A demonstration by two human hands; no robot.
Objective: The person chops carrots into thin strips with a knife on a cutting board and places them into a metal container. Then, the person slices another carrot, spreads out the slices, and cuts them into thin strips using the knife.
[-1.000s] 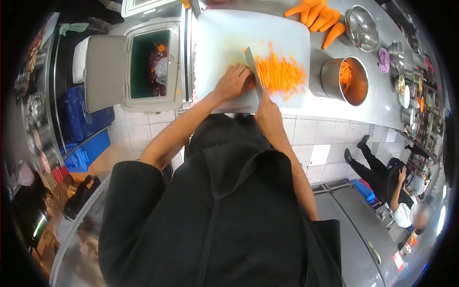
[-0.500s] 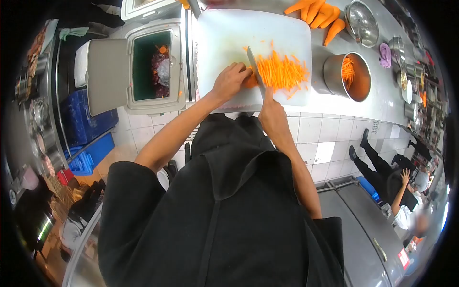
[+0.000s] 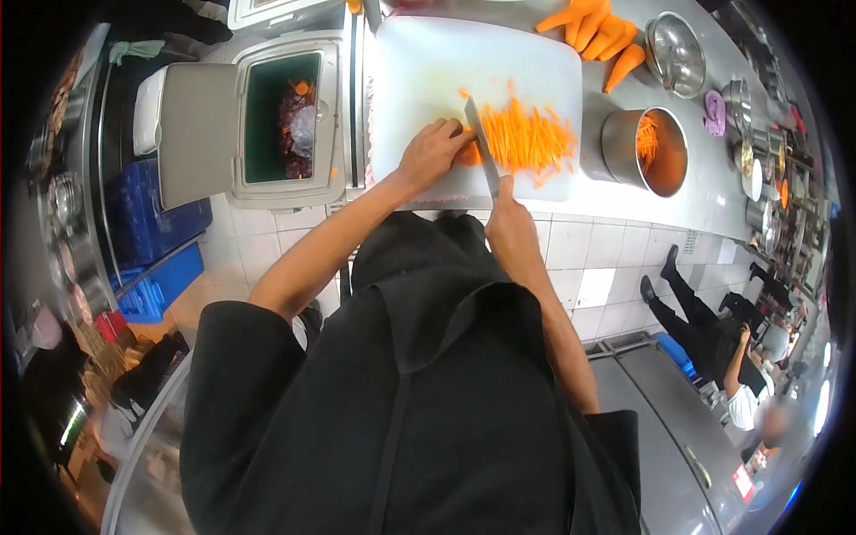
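Pale square floor tiles [image 3: 599, 245] run below a brushed stainless-steel desk [image 3: 597, 98], where my head camera looks straight down on a white rectangular plastic cutting board [image 3: 410, 71]. On it I see my left hand [image 3: 432, 152] with bent fingers clamped on a stubby orange piece of carrot [image 3: 468, 156] – it lies right at the fingertips, partly covered by them. My right hand [image 3: 513, 223] is closed around the pale handle of a long steel-bladed knife [image 3: 484, 147]. Its blade slants between the left fingertips and a loose heap of thin orange carrot strips [image 3: 529, 138]; whether blade and fingers touch, I cannot tell.

Beside the board, to my right, stands a deep cylindrical steel pot [image 3: 621, 147] with more strips inside. Beyond it lie whole peeled orange carrots [image 3: 611, 37], next to a round shiny metal bowl [image 3: 664, 53] and a crumpled purple cloth [image 3: 714, 113]. On my left – a greyish plastic bin [image 3: 332, 89], lid open, scraps inside.
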